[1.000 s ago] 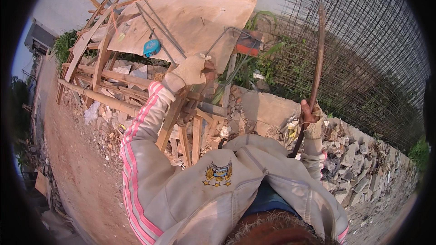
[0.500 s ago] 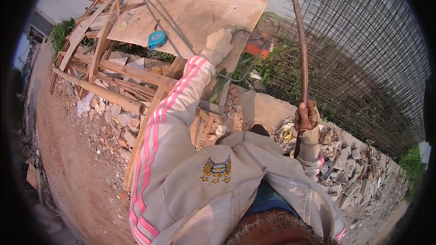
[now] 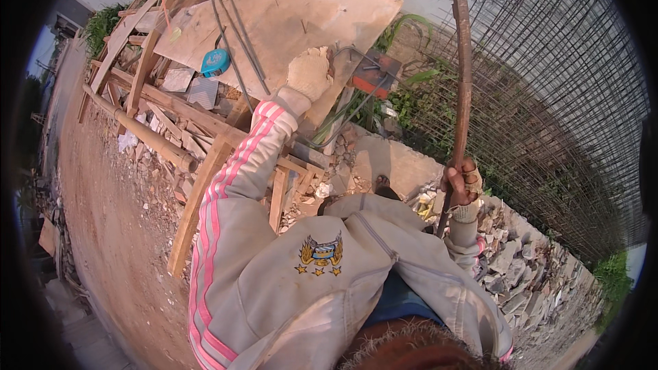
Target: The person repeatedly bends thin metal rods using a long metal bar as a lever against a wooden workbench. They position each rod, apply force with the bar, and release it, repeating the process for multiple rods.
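My left hand (image 3: 310, 73), in a cream knitted glove, is closed at the right part of a plywood board (image 3: 288, 10). Its fingers wrap round the end of a thin bent steel rod (image 3: 353, 50), mostly hidden in the grip. The rod reaches toward a red block with a dark top and short metal pins (image 3: 375, 75). On the right, my right hand (image 3: 464, 181), in a glove that leaves fingertips bare, grips a long brown bar (image 3: 461, 82) near its lower part. The bar stands nearly upright. Left of my left hand, straight steel rods (image 3: 240, 31) and a blue tape measure (image 3: 215, 63) lie on the board.
Wooden planks (image 3: 199, 120) and a bamboo pole (image 3: 151, 138) frame the left side. Broken rubble (image 3: 524, 267) lies at right, beside stacked steel mesh (image 3: 541, 89) leaning on the wall. A dirt path (image 3: 113, 233) runs along the left. Green plants (image 3: 404, 106) grow behind the block.
The view has shifted, so the board and tape measure appear farther left. The brown bar's top has swung slightly right. Both hands keep their grips.
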Demonstrator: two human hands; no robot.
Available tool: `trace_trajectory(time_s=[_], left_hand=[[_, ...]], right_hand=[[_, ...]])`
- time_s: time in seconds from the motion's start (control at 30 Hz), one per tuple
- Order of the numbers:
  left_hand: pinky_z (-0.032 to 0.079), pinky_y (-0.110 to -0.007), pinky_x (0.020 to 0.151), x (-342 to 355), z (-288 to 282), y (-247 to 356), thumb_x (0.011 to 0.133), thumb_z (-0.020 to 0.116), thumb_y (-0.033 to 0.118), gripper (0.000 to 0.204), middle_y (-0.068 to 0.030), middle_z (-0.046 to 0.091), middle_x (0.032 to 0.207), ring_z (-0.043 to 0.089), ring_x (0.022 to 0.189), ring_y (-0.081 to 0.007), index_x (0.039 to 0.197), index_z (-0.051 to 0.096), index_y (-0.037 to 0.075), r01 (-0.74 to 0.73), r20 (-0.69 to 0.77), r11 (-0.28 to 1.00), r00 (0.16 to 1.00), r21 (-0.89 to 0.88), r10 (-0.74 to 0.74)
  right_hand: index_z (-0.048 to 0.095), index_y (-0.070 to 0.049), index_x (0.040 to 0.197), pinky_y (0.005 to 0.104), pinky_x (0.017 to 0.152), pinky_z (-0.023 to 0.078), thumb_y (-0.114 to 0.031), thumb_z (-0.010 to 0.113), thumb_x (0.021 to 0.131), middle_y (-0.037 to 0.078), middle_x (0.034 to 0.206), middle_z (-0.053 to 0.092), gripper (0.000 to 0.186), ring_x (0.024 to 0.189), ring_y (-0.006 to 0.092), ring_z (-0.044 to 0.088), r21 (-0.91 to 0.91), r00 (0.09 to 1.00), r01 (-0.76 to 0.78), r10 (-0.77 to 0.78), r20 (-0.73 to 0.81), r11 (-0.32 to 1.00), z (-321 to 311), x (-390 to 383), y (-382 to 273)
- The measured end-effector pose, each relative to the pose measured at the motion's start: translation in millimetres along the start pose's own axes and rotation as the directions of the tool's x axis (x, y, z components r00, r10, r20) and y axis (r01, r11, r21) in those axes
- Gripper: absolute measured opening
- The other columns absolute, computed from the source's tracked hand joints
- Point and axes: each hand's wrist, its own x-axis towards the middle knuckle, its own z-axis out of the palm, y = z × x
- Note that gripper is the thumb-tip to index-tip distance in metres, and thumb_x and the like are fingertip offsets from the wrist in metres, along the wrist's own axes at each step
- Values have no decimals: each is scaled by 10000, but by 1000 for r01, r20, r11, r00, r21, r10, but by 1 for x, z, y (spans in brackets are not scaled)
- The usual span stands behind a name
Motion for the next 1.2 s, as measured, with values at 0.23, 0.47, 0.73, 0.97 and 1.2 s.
trace_trajectory(time_s=[0.23,0.47,0.73,0.97,1.2], left_hand=[[542,-457,791,11,1,12,761,654,208,374,-155,651,1007,649,960,-341,1097,582,60,162,87,986,983,36,-164],[529,-440,822,6,8,24,766,664,193,298,-124,655,961,649,958,-313,1041,607,91,244,-38,968,969,51,-243],[530,-452,829,9,11,26,776,652,195,334,-140,640,1028,627,999,-328,1085,605,78,312,39,949,949,38,-313],[536,-447,846,6,17,22,772,652,210,426,-154,633,1027,621,1006,-332,1164,584,56,317,43,945,946,82,-321],[538,-445,845,4,18,20,762,666,220,448,-162,631,1013,621,1005,-336,1168,583,50,300,9,953,954,40,-301]], right_hand=[[609,-40,1000,254,563,328,-388,606,988,-51,723,472,349,629,66,396,-260,995,21,5,99,965,-40,74,3],[594,-45,827,277,562,322,-391,617,991,-50,661,451,383,649,82,392,-619,942,131,98,321,774,-106,140,-39],[581,-46,746,270,553,294,-294,663,981,-67,649,422,352,630,68,366,-553,788,331,98,607,764,-133,233,-58],[551,-42,723,300,524,337,-370,657,967,-26,620,445,422,607,89,405,-700,681,370,335,651,611,-129,296,-67],[558,-50,720,309,523,327,-364,665,960,-22,606,431,409,599,96,399,-689,616,467,354,703,555,-119,327,-78]])
